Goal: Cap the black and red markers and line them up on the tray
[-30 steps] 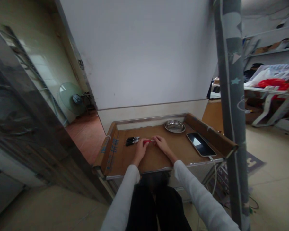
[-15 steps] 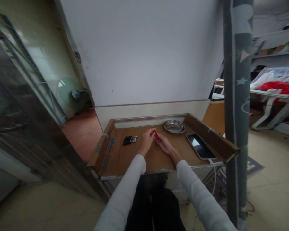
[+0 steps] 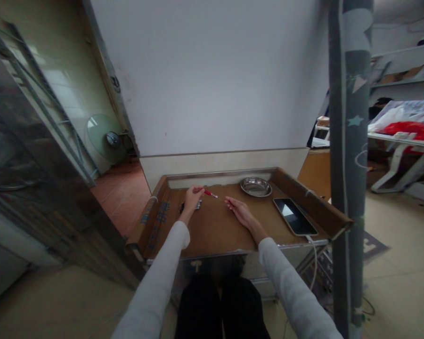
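My left hand (image 3: 190,199) pinches a red marker (image 3: 210,193) over the left-middle of the cardboard-covered table (image 3: 215,230). The marker points right, and its pale end is free in the air. Beneath and behind this hand lie several black markers (image 3: 198,205), mostly covered by it. My right hand (image 3: 240,210) hovers right of the marker's free end, apart from it. Its fingertips are pressed together; anything between them is too small to make out. Beyond the right hand stands a round steel dish (image 3: 256,186).
A phone (image 3: 295,216) with a white charging cable (image 3: 315,263) lies at the right of the table. Raised cardboard sides (image 3: 311,200) border the top. A wall (image 3: 215,84) rises behind it, and a wrapped grey pole (image 3: 349,165) stands at the right.
My left hand has moved left with the red marker, away from my right hand, and now covers most of the black markers. The right hand has stayed nearly in place.
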`<state>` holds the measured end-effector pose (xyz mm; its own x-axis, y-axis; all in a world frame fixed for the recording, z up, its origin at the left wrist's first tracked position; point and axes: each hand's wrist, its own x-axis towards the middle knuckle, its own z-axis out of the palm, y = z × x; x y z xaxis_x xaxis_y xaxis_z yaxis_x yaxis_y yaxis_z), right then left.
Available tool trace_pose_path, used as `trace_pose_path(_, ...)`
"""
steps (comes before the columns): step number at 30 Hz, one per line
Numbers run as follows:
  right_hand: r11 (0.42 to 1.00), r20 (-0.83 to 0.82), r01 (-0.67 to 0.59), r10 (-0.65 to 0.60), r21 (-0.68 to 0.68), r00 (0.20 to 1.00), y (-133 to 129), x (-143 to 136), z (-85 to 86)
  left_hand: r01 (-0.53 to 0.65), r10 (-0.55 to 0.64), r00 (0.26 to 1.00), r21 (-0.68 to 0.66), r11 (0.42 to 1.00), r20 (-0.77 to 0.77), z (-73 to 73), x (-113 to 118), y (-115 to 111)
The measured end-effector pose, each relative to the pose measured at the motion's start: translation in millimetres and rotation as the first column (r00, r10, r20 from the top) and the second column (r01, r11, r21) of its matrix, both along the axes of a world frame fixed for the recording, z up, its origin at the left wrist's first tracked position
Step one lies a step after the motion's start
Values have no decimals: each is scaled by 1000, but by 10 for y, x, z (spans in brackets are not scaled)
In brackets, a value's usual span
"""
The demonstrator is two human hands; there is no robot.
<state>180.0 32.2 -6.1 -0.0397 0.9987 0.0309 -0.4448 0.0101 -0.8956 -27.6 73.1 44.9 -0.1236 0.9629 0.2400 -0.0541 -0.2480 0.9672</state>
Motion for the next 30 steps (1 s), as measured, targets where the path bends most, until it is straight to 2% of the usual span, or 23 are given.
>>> trace_pose_path(3,995,44,90,-92,48,995,26,14,-30,-18,19,999,-9,1000,27,-111,33,-4)
trace_pose_path(5,969,89,227,-236,101,968,49,42,-56,-38,38,999,-11,999,30,-167,78,6)
trace_pose_path(8,880,176,436,-467,188,866,63,94,-88,-31,31,999,-25,999,-27,-250,167,13)
trace_pose_path(10,829,253,499,-554,252,793,47,117,-89,-2,-1,993,-27,1000,-121,-304,234,-7)
trace_pose_path(13,795,364,485,-601,364,712,-3,119,-52,21,-10,922,25,999,-386,-343,335,-88)
trace_pose_path(15,784,405,453,-611,424,680,-36,109,-20,9,70,811,131,991,-581,-318,400,-176)
trace_pose_path(17,774,435,442,-625,453,648,-57,103,0,21,186,691,277,961,-699,-261,469,-280)
trace_pose_path(19,759,460,454,-647,467,608,-66,106,5,135,206,615,360,923,-761,-203,544,-384)
trace_pose_path(21,743,476,466,-667,480,573,-71,113,3,251,171,566,366,896,-806,-183,621,-470)
trace_pose_path(25,740,510,446,-672,504,538,-88,114,5,310,62,523,257,915,-850,-292,727,-543)
trace_pose_path(30,775,572,388,-631,500,524,-102,92,10,269,33,591,236,934,-806,-459,768,-514)
